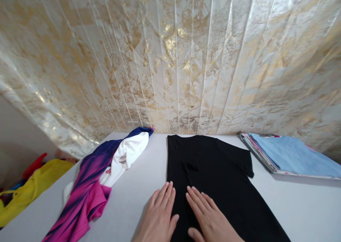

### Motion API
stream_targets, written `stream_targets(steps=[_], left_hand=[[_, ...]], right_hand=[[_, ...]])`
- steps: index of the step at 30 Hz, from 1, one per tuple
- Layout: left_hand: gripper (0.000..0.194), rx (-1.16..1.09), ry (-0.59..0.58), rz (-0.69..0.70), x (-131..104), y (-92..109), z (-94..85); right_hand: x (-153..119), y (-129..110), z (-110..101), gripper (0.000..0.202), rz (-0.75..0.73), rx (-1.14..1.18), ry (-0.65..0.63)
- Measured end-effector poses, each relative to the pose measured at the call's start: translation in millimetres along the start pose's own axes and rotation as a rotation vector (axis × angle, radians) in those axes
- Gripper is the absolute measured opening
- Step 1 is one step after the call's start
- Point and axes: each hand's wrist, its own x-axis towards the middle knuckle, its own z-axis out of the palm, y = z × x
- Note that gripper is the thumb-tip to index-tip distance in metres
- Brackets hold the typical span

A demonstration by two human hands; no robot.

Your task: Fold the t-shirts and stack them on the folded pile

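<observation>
A black short-sleeved garment [221, 174] lies spread on the white table, with its left side folded inward and one sleeve sticking out to the right. My left hand [161, 213] rests flat at its left edge, fingers stretched forward, partly on the cloth and partly over the table. Flat on the black fabric, just to the right, lies my right hand [206, 213] with its fingers extended. Neither hand grips anything. A small bunched fold of cloth shows ahead of the fingertips. The garment's near end runs out of view.
On the left lie a purple-and-pink garment [90, 185] and a white garment [130, 148]. A stack of folded clothes topped by a light blue one [295, 155] sits at right. Yellow cloth [34, 185] is beyond the left table edge. A gold-patterned curtain [170, 57] hangs behind.
</observation>
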Motion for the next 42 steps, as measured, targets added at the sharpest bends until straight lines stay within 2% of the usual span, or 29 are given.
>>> stream_targets(steps=[4,6,9,12,16,20,23,27,32,35,39,42], left_hand=[[0.049,-0.144,-0.078,-0.013,36,5,-16.3],[0.043,-0.197,-0.104,-0.081,59,10,-24.9],[0.036,-0.210,-0.142,-0.161,88,16,-32.7],[0.038,-0.173,-0.183,-0.201,101,19,-29.6],[0.041,-0.176,-0.170,-0.180,98,21,-17.5],[0.040,-0.226,-0.135,-0.168,91,16,-12.4],[0.039,-0.250,-0.064,-0.275,94,-2,-7.9],[0.040,-0.135,0.038,-0.467,110,-37,6.6],[0.044,-0.078,0.066,-0.489,124,-56,21.5],[0.046,-0.054,0.062,-0.485,118,-64,22.5],[0.048,-0.021,0.047,-0.516,103,-81,15.5],[0.048,-0.026,0.027,-0.498,96,-85,6.5]], right_hand=[[43,26,-26,0.057,0.284,0.090,0.044],[67,40,-33,0.053,0.344,0.137,0.083],[93,55,-32,0.049,0.364,0.198,0.110],[104,60,-20,0.044,0.385,0.268,0.108],[103,60,-3,0.040,0.413,0.393,0.083],[101,57,2,0.041,0.396,0.369,0.048],[100,52,4,0.039,0.388,0.289,0.057],[102,42,12,0.040,0.428,0.210,0.121],[115,22,20,0.042,0.515,0.158,0.186],[129,3,22,0.044,0.562,0.153,0.192],[146,-18,21,0.047,0.569,0.235,0.165],[148,-9,11,0.046,0.503,0.319,0.140]])
